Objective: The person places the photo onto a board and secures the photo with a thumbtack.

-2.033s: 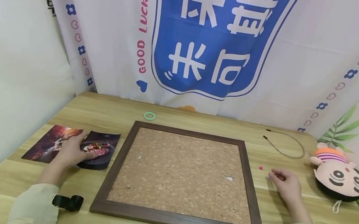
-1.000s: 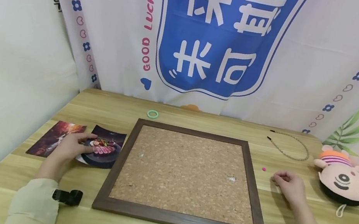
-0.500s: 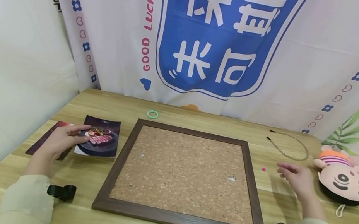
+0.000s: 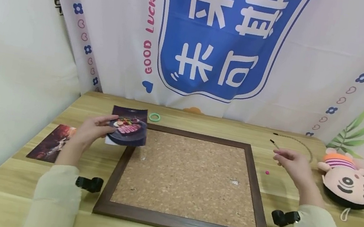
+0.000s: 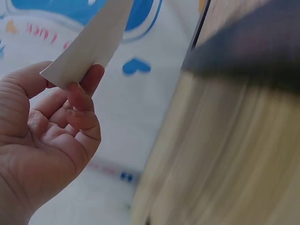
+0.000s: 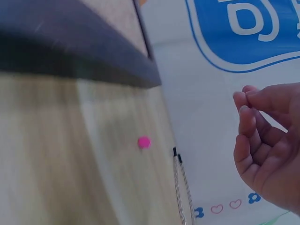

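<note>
My left hand [image 4: 87,132] pinches the left edge of a photo print [image 4: 126,136] of a plated meat dish. The print is held above the table, overlapping the upper left corner of a framed cork board [image 4: 189,182]; its white back faces the left wrist view. My right hand [image 4: 293,167] is raised right of the board, thumb and index fingertips pinched together. A tiny pale speck shows at those fingertips in the head view, too small to name; the right wrist view hides it. Below lies a small pink tack-like dot [image 6: 144,142].
A second reddish photo print [image 4: 50,144] lies left on the table. Behind the board sits a green ring [image 4: 154,117]. A braided cord [image 4: 300,142] with black tips lies beyond my right hand, partly covered by it. A plush pouch [image 4: 348,181] rests at the right.
My left hand has lifted the food photo from beside the other print and carried it right to the board's corner. My right hand has risen from the table, still pinching.
</note>
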{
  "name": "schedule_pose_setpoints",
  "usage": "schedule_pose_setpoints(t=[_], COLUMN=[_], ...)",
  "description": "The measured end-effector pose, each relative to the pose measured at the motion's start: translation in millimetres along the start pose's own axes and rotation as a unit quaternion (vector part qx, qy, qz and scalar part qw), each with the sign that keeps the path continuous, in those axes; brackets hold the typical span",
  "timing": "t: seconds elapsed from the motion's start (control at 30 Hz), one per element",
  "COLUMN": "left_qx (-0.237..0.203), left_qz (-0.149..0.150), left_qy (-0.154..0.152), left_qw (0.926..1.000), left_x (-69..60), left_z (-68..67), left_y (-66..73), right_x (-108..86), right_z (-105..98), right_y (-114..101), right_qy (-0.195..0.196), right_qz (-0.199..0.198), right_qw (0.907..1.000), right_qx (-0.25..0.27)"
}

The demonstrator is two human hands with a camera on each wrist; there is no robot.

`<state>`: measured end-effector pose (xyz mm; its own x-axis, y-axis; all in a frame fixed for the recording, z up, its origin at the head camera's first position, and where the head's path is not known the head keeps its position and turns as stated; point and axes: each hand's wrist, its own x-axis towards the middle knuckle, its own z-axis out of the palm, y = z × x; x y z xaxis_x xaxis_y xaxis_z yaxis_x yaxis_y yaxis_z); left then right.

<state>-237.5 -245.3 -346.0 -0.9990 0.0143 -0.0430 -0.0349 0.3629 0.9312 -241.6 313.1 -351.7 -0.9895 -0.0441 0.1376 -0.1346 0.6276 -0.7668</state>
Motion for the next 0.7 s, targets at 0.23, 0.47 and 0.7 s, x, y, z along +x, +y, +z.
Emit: schedule_pose_setpoints(t=[0.23,0.47,0.7], left_qx=[-0.035,-0.06,-0.059], left_qz=[0.007,0.032,0.086], left_qy=[-0.044,-0.099,-0.15], left_qw=[0.9984,0.9927,0.9832], left_x=[20.1,30.0,34.8], left_z=[45.7,91.4,130.4], left_y=[18.2,29.6,39.6], right_x=[18.5,39.5,51.1], right_z=[17,37,47], right_y=[-25,-47,-66], right_qy=[0.026,0.028,0.016], right_qz=[0.009,0.008,0.014], right_qw=[0.9975,0.9956,0.995], right_qx=[0.066,0.089,0.097])
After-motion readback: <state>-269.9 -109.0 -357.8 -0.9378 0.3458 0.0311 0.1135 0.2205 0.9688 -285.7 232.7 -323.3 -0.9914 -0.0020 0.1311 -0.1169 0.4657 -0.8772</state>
